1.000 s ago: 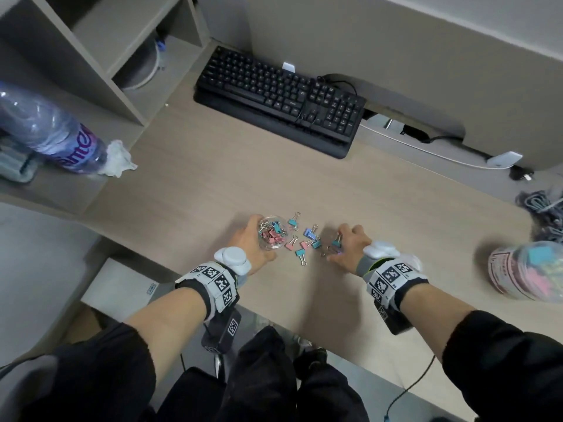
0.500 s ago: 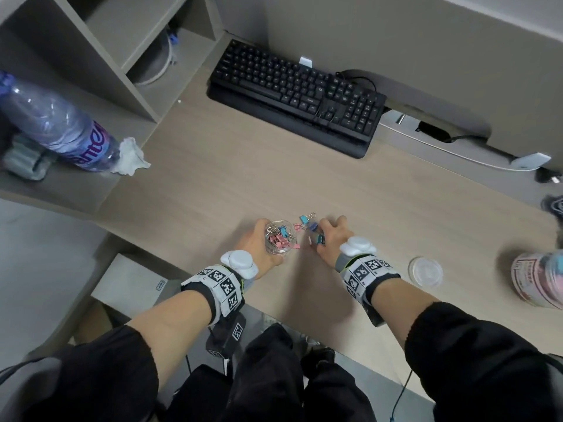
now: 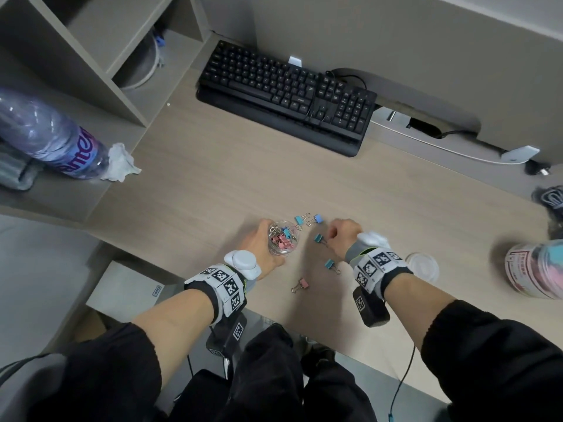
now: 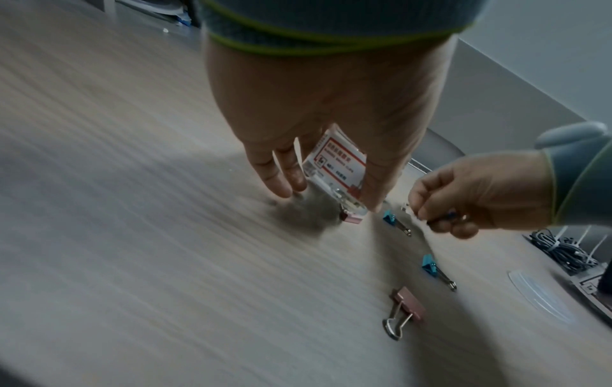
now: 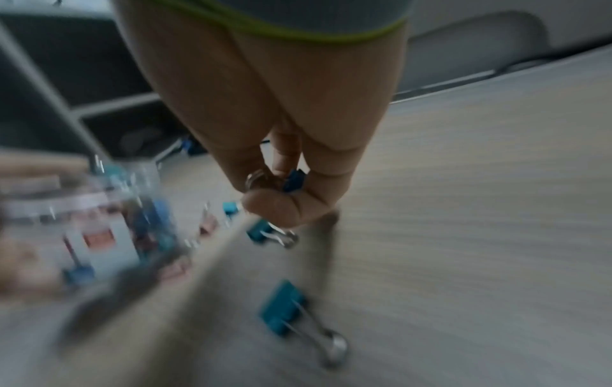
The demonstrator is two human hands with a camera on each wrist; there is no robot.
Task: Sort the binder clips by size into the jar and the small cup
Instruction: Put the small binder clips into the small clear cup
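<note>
My left hand grips a small clear cup standing on the desk, holding pink and blue binder clips. The cup's label shows between the fingers in the left wrist view. My right hand hovers just right of the cup, with a small blue clip pinched in its fingertips. Loose clips lie around it: a teal one, a blue one, teal ones and a pink one. The jar, pink-labelled and holding clips, stands at the far right.
A clear round lid lies right of my right wrist. A black keyboard sits at the back of the desk, cables at the far right. A water bottle and crumpled tissue lie on the left shelf.
My right hand swept left to the clips beside the cup, then drew back slightly with a blue clip pinched. The left hand keeps its hold on the cup.
</note>
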